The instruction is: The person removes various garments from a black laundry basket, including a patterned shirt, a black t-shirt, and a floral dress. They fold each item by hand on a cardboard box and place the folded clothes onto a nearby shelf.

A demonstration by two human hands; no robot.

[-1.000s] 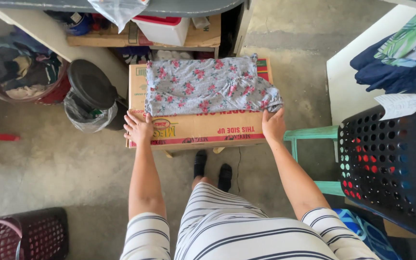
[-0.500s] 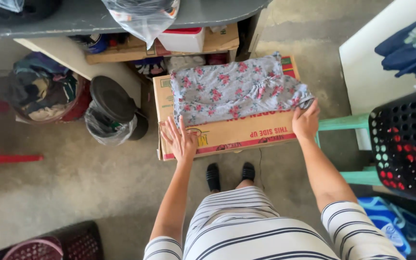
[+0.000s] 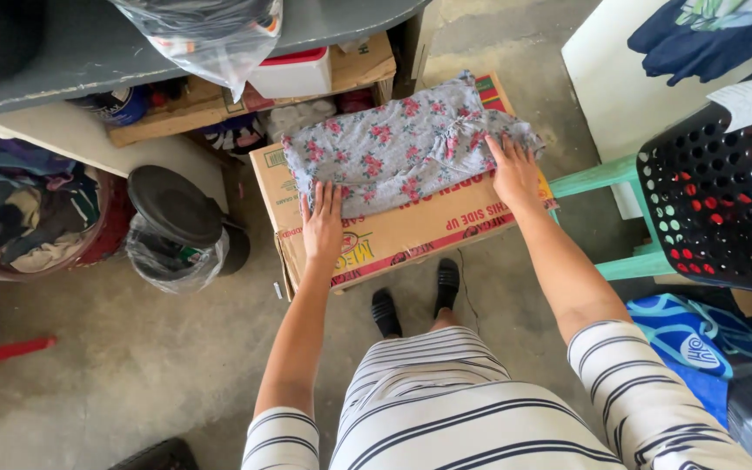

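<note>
Head view, looking straight down. At far left, a round dark-red basket of mixed clothes (image 3: pixel 32 213) on the concrete floor, beside it a black-lidded bin lined with clear plastic (image 3: pixel 176 231). Next, the left hand (image 3: pixel 324 224), laid flat with fingers straight and close together, palm on the near left edge of the brown cardboard box (image 3: pixel 411 239), fingertips just over the hem of the folded grey cotton garment with red flower print (image 3: pixel 398 148). Probably pressed so to keep the fold flat and the cloth from sliding on the box top. Garment spread across the far half of the box top, folded into a rough rectangle, slightly rumpled, bunched toward its right end. There, the right hand (image 3: pixel 513 170), fingers slightly spread, palm down on that bunched right end, seemingly smoothing or pinning it. Further right, a black perforated plastic laundry basket (image 3: pixel 724 200) resting on a mint-green stool (image 3: pixel 602 178).
</note>
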